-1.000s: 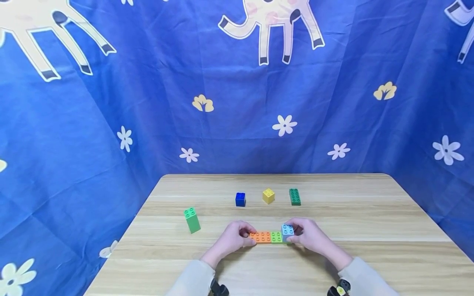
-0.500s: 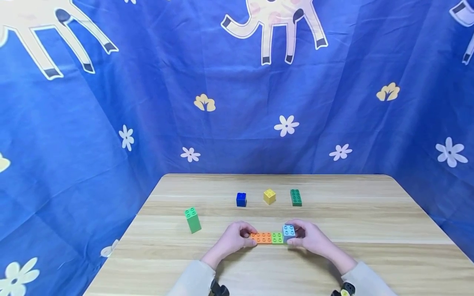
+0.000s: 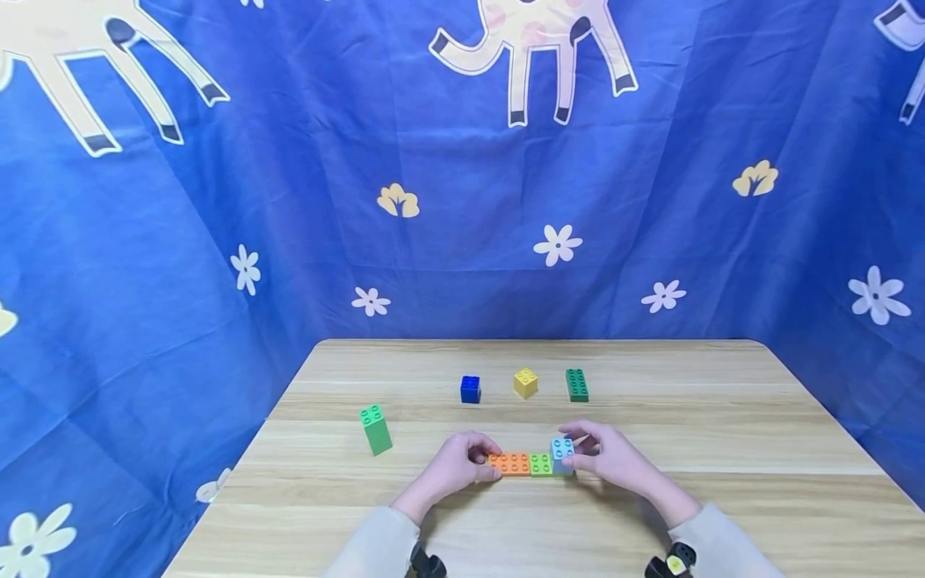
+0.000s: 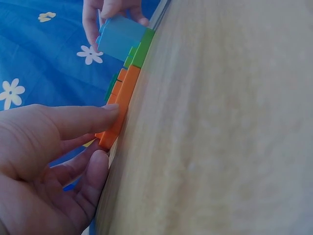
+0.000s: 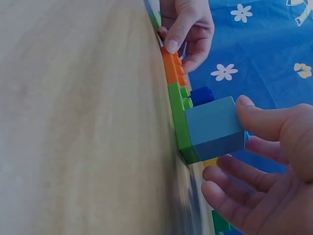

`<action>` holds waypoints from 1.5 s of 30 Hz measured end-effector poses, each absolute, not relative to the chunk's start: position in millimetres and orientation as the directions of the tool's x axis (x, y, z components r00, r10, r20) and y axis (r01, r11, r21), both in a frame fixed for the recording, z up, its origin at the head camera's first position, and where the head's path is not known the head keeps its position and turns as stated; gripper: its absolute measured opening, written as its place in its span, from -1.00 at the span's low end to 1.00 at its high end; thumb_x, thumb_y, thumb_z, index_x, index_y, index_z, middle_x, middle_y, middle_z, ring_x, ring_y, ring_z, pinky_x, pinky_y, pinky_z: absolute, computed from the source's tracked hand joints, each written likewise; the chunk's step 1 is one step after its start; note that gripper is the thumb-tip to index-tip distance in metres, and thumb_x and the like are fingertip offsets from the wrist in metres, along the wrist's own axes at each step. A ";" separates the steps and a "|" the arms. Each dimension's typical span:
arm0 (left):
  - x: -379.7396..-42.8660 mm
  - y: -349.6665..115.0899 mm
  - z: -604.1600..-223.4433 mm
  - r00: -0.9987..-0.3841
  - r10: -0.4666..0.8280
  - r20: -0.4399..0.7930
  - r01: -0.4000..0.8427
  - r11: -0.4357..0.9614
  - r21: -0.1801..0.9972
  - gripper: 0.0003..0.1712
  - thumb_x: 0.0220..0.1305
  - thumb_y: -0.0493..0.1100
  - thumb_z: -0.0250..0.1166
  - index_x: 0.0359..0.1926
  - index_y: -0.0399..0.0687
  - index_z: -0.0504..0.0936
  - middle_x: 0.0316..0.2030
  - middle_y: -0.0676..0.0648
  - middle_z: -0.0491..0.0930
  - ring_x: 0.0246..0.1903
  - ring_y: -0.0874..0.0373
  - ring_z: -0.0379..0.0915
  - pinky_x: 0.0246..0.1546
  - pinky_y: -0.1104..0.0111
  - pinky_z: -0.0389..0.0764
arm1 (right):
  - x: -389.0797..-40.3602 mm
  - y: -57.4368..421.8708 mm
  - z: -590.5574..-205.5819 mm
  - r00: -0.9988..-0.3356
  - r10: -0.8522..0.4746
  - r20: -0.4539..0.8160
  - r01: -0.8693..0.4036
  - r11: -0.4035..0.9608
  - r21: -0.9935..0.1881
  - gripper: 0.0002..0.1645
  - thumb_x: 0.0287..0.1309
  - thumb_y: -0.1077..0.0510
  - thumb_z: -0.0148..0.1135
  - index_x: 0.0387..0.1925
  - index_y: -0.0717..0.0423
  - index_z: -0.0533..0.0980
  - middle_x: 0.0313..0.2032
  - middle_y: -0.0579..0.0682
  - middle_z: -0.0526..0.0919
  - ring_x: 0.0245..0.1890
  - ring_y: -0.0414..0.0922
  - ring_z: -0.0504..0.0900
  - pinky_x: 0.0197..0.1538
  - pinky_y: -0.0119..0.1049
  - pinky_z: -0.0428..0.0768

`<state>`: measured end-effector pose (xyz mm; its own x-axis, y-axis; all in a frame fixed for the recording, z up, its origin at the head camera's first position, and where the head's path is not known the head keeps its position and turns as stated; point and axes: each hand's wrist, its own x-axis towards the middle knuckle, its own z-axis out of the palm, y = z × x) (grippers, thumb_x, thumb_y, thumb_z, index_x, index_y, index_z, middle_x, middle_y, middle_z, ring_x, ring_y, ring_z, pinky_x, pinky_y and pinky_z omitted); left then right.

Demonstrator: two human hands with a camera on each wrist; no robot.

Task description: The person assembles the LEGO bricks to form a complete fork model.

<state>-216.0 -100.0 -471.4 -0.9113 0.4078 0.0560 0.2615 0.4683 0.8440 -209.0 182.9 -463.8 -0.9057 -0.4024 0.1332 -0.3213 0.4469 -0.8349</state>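
Observation:
A flat orange brick (image 3: 515,464) lies on the table end to end with a flat lime-green brick (image 3: 539,463). My left hand (image 3: 460,463) pinches the orange brick's left end, thumb on the near side. A taller light-blue brick (image 5: 215,126) sits upright on the right end of the lime-green one. My right hand (image 3: 609,457) is just right of the light-blue brick. In the right wrist view its thumb tip (image 5: 246,101) is at the brick's upper edge, while the other fingers (image 5: 234,188) spread loosely below it, around nothing.
On the table behind the hands stand a dark-blue brick (image 3: 470,389), a yellow brick (image 3: 525,383) and a dark-green brick (image 3: 576,385). A tall green brick (image 3: 376,430) is at the left. A blue patterned curtain (image 3: 462,201) hangs around the table's back and sides.
My right hand has loosened its hold on the light-blue brick and shifted slightly up and right. The light-blue brick stays on the lime-green one. My left hand keeps its place.

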 end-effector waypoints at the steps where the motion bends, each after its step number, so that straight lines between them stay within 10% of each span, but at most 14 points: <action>1: -215.7 -100.1 -471.1 -0.911 0.408 0.055 0.260 0.466 0.846 -0.68 -0.12 -0.29 0.46 -0.25 -0.17 0.63 -0.41 -0.07 0.49 -0.38 0.11 0.35 -0.41 0.43 0.38 | -209.3 182.7 -462.6 -0.904 -0.404 0.136 -0.324 0.445 -0.835 -0.37 0.01 0.04 0.37 0.07 0.28 0.44 -0.07 0.16 0.57 -0.24 -0.08 0.56 -0.19 -0.34 0.56; 45: -215.5 -102.3 -473.2 -0.919 0.392 0.025 0.229 0.482 0.845 -0.67 -0.12 -0.26 0.47 -0.24 -0.12 0.64 -0.38 -0.03 0.49 -0.36 0.13 0.35 -0.36 0.40 0.40 | -294.4 156.9 -460.3 -0.948 -0.312 0.064 -0.170 0.325 -0.930 -0.37 0.10 0.30 0.25 0.20 0.37 0.29 0.07 0.40 0.41 -0.14 0.08 0.56 -0.24 -0.11 0.64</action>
